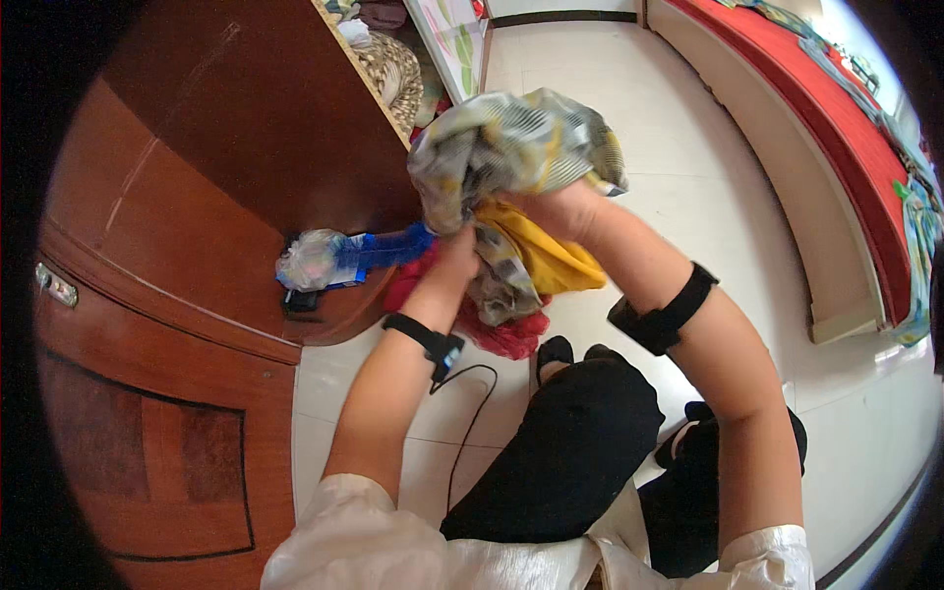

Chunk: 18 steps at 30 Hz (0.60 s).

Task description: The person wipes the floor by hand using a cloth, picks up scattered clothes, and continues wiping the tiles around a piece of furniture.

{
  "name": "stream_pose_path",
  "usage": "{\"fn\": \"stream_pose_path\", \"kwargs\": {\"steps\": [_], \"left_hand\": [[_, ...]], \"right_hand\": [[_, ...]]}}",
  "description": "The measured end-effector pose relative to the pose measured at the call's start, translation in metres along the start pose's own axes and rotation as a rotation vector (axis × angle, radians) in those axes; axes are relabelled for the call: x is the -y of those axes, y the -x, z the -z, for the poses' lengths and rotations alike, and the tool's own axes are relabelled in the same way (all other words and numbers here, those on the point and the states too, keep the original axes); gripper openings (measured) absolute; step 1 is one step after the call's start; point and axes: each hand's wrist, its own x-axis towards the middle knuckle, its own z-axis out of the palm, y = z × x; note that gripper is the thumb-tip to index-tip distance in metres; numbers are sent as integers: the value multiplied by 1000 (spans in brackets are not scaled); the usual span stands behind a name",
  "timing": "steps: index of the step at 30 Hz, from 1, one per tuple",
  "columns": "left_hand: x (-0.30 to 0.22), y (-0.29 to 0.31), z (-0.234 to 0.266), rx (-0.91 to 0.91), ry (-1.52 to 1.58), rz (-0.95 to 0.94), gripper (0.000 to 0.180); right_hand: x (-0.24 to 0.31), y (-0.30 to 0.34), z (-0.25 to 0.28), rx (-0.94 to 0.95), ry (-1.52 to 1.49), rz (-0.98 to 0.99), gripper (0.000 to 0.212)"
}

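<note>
Grey-and-yellow cloth (516, 147) up in the air beside the cabinet (256, 128). Left hand (460, 254) closed on it; right hand (559, 211) under a fold, fingers hidden—can't tell its grip. Likely light, limp, hardly fragile—best taken by edge or corners.

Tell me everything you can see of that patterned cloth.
The patterned cloth is grey and whitish with yellow patches and fine dark stripes. It looks like thin, soft fabric, bunched, wrinkled and slightly blurred. It is held up in mid-air, partly covering the right grip and touching the left grip; the exact hold is hidden. Yellow fabric hangs just below; whether it belongs to the same piece, I can't tell.
</note>
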Motion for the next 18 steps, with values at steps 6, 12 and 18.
{"fn": "stream_pose_path", "kwargs": {"steps": [6, 12, 18], "left_hand": [[-132, -18, -42, 421, 50, -198, 41], [-143, -10, -68, 307, -45, -155, 38], [-98, 49, -135, 358, 0, 134, 39]], "right_hand": [[-27, 17, 101, 127, -34, -810, 36], [-36, 40, 112, 103, 156, -859, 77], [-41, 35, 58, 162, -258, -590, 62]]}}
